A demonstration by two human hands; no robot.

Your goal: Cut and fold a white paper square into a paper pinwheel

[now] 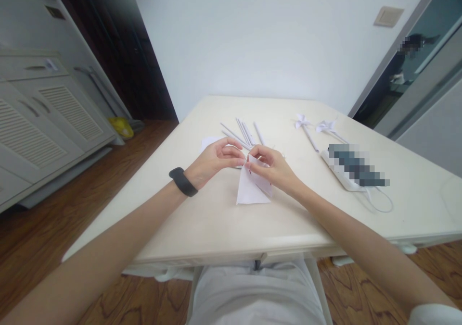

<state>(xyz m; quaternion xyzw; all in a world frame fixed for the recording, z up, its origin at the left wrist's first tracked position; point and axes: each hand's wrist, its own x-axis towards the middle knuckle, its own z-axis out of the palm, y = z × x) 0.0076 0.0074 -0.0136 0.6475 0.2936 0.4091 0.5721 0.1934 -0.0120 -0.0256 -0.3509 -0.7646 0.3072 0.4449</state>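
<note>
A white piece of paper (252, 189) with cut or folded flaps and small red marks is held up over the near middle of the table. My right hand (269, 165) pinches its upper part between thumb and fingers. At the paper's top edge, my left hand (224, 157), with a black band on the wrist, is closed with thumb and fingertips at a corner. Just beyond my hands lie several rolled white paper sticks (245, 131). Part of another white sheet (210, 142) shows behind my left hand.
On the right side of the table (202, 219) lie two white paper pinwheels on sticks, one pinwheel (302, 120) left of the other pinwheel (327, 126). Nearer stands a white device (339, 173) with a blurred top and a cable. A wall (260, 41) borders the far edge.
</note>
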